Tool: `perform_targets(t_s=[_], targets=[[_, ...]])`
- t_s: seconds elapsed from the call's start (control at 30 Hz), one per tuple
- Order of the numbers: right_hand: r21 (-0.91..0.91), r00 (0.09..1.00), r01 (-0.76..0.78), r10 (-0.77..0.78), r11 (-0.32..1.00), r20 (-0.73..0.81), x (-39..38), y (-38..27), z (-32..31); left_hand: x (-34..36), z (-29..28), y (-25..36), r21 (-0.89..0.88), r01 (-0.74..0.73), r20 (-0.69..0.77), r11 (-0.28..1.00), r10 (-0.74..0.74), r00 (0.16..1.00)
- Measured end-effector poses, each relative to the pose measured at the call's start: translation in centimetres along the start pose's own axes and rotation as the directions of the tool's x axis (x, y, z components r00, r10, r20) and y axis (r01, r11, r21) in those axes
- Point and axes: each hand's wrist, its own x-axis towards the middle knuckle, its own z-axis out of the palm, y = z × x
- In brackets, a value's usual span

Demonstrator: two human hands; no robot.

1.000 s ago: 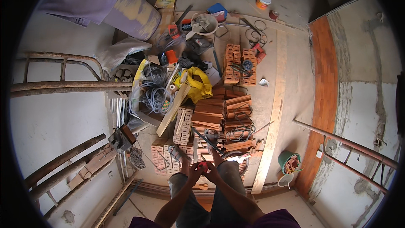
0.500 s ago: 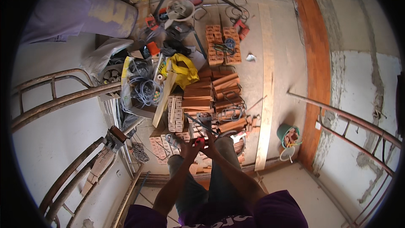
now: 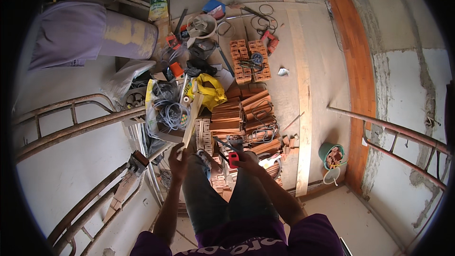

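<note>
My right hand [image 3: 247,161] is closed round a small, boxy red tape measure [image 3: 233,160], held in front of my right knee. Whether any blade is drawn out of it I cannot make out. Off to the left, my left hand [image 3: 178,162] is raised beside my left knee with its fingers apart and nothing seen in it. Close to its fingertips is the near end of a pale wooden plank [image 3: 192,119]. Beyond my knees lie stacks of reddish clay tiles [image 3: 225,117] and hollow bricks [image 3: 204,135]. A dark narrow bar [image 3: 222,143] slants just beyond the tape measure.
Rusty scaffold rails [image 3: 80,118] flank me on the left, and another rail [image 3: 393,125] on the right. A long board [image 3: 303,114] lies on the floor. Right of it stands a green bucket of rubble [image 3: 330,155]. Coiled hose [image 3: 171,115] and a yellow bag [image 3: 208,91] lie ahead left.
My hands have moved apart: both were at the tape measure, and the left has let go and swung left toward the plank. The right keeps the tape measure. The view has shifted slightly.
</note>
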Motion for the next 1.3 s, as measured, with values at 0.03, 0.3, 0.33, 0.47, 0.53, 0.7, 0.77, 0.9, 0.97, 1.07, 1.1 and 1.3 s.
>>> perform_targets(t_s=[0.03, 0.3, 0.33, 0.47, 0.53, 0.7, 0.77, 0.9, 0.97, 1.07, 1.1, 1.3], targets=[[0.065, 1.000, 0.000, -0.001, 0.998, 0.023, -1.0, -1.1, -0.6, 0.7, -2.5, 1.7, 0.151, -0.120, -0.091, 0.981, 0.135, 0.987], [0.403, 0.977, 0.090, -0.003, 0.911, -0.213, -11.6, -2.0, -7.4, 4.3, -12.3, 5.0, 0.756, -0.157, -0.163, 0.635, 0.415, 0.895], [0.450, 0.984, 0.110, -0.033, 0.886, -0.176, -12.5, -2.8, -6.5, 4.2, -13.1, 3.8, 0.776, -0.114, -0.169, 0.620, 0.379, 0.910], [0.585, 0.879, 0.211, 0.109, 0.783, -0.464, -20.0, 0.5, -8.2, 5.6, -13.5, 0.1, 0.760, 0.041, -0.085, 0.649, 0.037, 0.996], [0.616, 0.856, 0.280, 0.099, 0.736, -0.507, -23.6, 1.6, -8.8, 6.2, -13.4, -1.3, 0.778, 0.007, -0.099, 0.629, 0.112, 0.989], [0.514, 0.699, 0.437, 0.081, 0.738, -0.711, -28.5, 1.6, -11.4, 8.3, -14.1, -0.5, 0.655, 0.169, -0.260, 0.736, 0.010, 0.965], [0.515, 0.701, 0.481, 0.041, 0.709, -0.712, -26.9, -2.0, -12.6, 8.7, -15.3, -2.4, 0.687, 0.077, -0.297, 0.722, 0.183, 0.937], [0.357, 0.780, 0.354, -0.062, 0.864, -0.623, -20.1, -10.5, -19.0, 8.4, -14.2, -3.4, 0.719, 0.132, -0.296, 0.682, 0.130, 0.946], [0.305, 0.836, 0.255, -0.050, 0.918, -0.547, -13.4, -15.0, -21.7, 8.6, -14.1, -1.6, 0.684, 0.172, -0.326, 0.709, 0.086, 0.941], [0.349, 0.934, 0.172, -0.040, 0.921, -0.355, 1.8, -26.3, -22.1, 8.8, -13.8, -4.6, 0.692, 0.205, -0.361, 0.692, 0.086, 0.929], [0.294, 0.962, 0.134, -0.052, 0.946, -0.268, 7.3, -29.0, -22.4, 9.0, -13.5, -2.6, 0.700, 0.245, -0.364, 0.671, 0.041, 0.930], [0.006, 0.997, 0.078, -0.077, 0.997, -0.009, 36.9, -34.4, -21.1, 9.4, -13.4, -3.5, 0.773, 0.350, -0.400, 0.529, -0.021, 0.916]])
